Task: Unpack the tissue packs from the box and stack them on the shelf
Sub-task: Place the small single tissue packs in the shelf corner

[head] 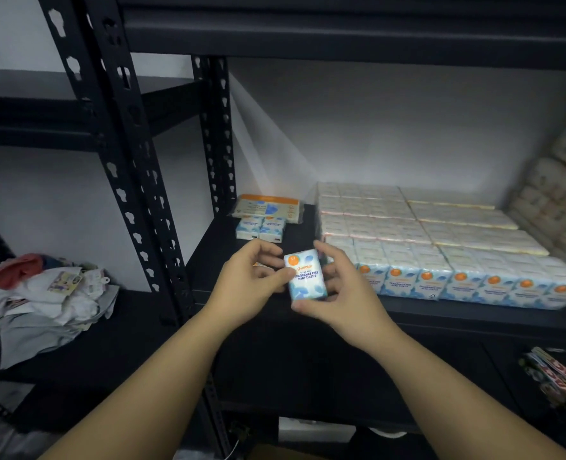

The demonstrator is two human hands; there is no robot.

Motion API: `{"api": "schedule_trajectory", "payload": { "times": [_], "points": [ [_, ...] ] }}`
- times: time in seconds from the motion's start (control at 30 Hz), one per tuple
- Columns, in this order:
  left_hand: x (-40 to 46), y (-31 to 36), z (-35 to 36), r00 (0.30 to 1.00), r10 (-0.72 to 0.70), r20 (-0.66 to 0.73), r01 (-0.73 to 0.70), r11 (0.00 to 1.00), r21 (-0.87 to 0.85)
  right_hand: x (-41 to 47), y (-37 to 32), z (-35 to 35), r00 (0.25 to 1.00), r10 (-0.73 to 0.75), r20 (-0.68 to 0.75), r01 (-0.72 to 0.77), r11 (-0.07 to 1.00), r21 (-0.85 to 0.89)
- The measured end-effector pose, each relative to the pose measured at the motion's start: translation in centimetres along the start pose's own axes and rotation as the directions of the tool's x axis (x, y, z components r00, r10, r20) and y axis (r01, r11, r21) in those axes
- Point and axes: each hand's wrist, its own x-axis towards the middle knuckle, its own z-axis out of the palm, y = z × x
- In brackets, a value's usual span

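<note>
Black steel racking stands against a pale wall under dim light, and the working shelf (228, 247) runs from centre to the right edge.

Far left, on the neighbouring rack's lower shelf, lies a loose heap of cloth (42, 300). It plays no part in the task and sits well apart from the work.

Left of centre, at the back of the shelf, a flat wrapped bundle (268, 207) lies with two small packs (261, 227) just in front of it.

At centre, the left hand (248, 280) has its fingers curled on the left edge of a single pack (306, 277), thumb across the front. The right hand (338, 290) grips the same pack from the right side and beneath. The pack is upright, label facing the camera, held above the shelf's front edge and touching nothing else.

To the right, a block (440, 247) of packs fills the shelf in close rows, its front row reaching the lip. Further right, a paler stack (553, 194) leans against the wall.

Risks, as judged:
- The pack sits over the shelf edge, so a loosened grip would probably drop it to the floor.
- The wrapper looks smooth, so a two-handed transfer may let it slip.
- Pushing it in beside the block could nudge the front row off the lip.
- Poor light may hide misalignment.

The box is not in view.
</note>
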Motion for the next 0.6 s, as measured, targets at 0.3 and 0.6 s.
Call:
{"api": "schedule_trajectory", "payload": {
  "times": [0.3,0.6],
  "points": [
    [0.5,-0.6,-2.4,1.000,0.012,-0.017,-0.007,0.973,0.230,1.8,0.6,1.9,0.997,-0.067,-0.031,0.052,0.935,-0.350],
    [0.6,-2.9,-6.5,0.988,0.130,0.081,-0.153,0.827,0.541,2.9,1.6,3.5,0.999,-0.005,-0.038,-0.018,0.822,-0.570]
  ]
}}
